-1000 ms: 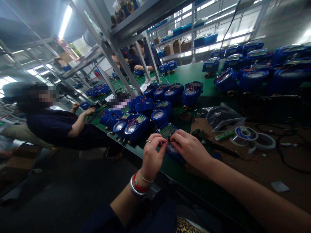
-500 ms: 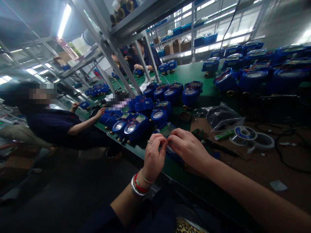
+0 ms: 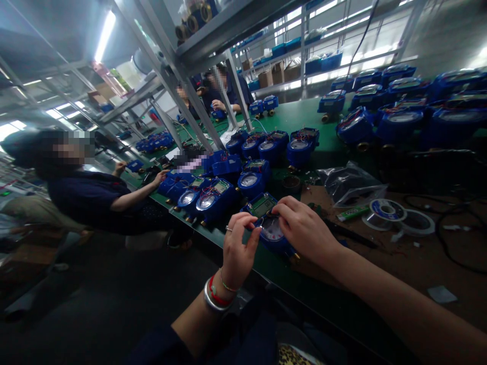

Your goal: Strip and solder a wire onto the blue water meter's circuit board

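Observation:
A blue water meter [image 3: 279,245] lies at the bench edge before me, its round dial facing up and a green circuit board with a grey display [image 3: 262,207] at its far end. My left hand [image 3: 240,243] is at the meter's left side, thumb and forefinger pinched on a thin wire [image 3: 262,223] by the board. On the opposite side, my right hand [image 3: 302,228] has its fingers curled together over the meter's edge, between display and dial. What its fingertips hold, if anything, is hidden.
More blue meters [image 3: 215,200] stand beyond and to the left, with rows [image 3: 399,119] at the right. A solder spool [image 3: 387,209], a clear plastic bag [image 3: 352,185] and a green tube [image 3: 352,213] lie on a brown board [image 3: 403,274]. A co-worker [image 3: 91,190] sits at left.
My hands have drawn apart, the left slightly left and down, the right slightly right. More of the meter's dial and display now shows between them.

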